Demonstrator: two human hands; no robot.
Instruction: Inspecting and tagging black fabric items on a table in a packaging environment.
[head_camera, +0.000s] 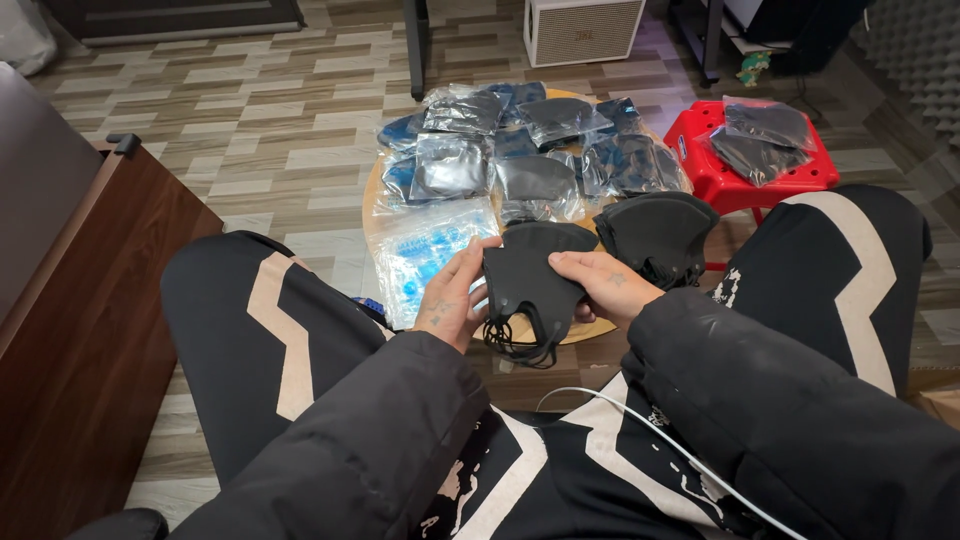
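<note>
Left hand (452, 295) and right hand (600, 285) grip a folded black mask (528, 278), just in front of the round surface (372, 215) piled with bagged masks (520, 150).

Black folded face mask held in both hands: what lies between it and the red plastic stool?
In the head view, a stack of black masks lies between the held black mask and the red stool.

mask stack (657, 235) right of held mask (532, 275), packets (520, 150) behind
</note>
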